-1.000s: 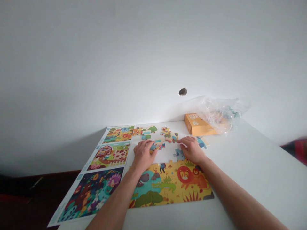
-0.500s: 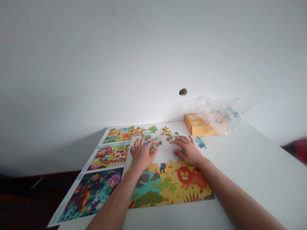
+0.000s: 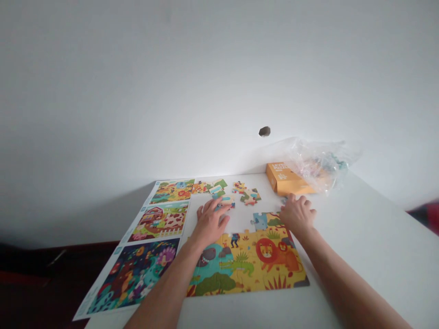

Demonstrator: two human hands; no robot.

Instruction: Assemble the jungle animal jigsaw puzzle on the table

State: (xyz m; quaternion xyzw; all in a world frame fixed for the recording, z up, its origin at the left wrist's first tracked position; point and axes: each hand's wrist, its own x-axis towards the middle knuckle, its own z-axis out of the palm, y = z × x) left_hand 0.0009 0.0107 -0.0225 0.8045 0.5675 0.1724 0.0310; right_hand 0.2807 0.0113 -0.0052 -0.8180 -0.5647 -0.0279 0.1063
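A half-built jigsaw [image 3: 250, 267] with a lion, a crocodile and a blue hippo lies on the white table [image 3: 360, 237] in front of me. My left hand [image 3: 210, 224] rests flat above its top edge, fingers spread, fingertips touching a loose blue piece [image 3: 224, 201]. My right hand [image 3: 297, 214] lies at the puzzle's upper right corner with its fingers curled over a piece near the box; what is under them is hidden. A blue and green piece [image 3: 265, 220] sits joined at the top row between my hands. Several loose pieces [image 3: 249, 195] lie further back.
A printed sheet [image 3: 151, 246] with three picture scenes lies left of the puzzle, overhanging the table's left edge. An orange puzzle box [image 3: 286, 179] and a crumpled clear plastic bag [image 3: 320, 162] stand at the back right against the white wall.
My right hand has moved right, from the middle pieces to the spot near the orange box, uncovering the blue and green piece. My left hand opened flat and shifted slightly right.
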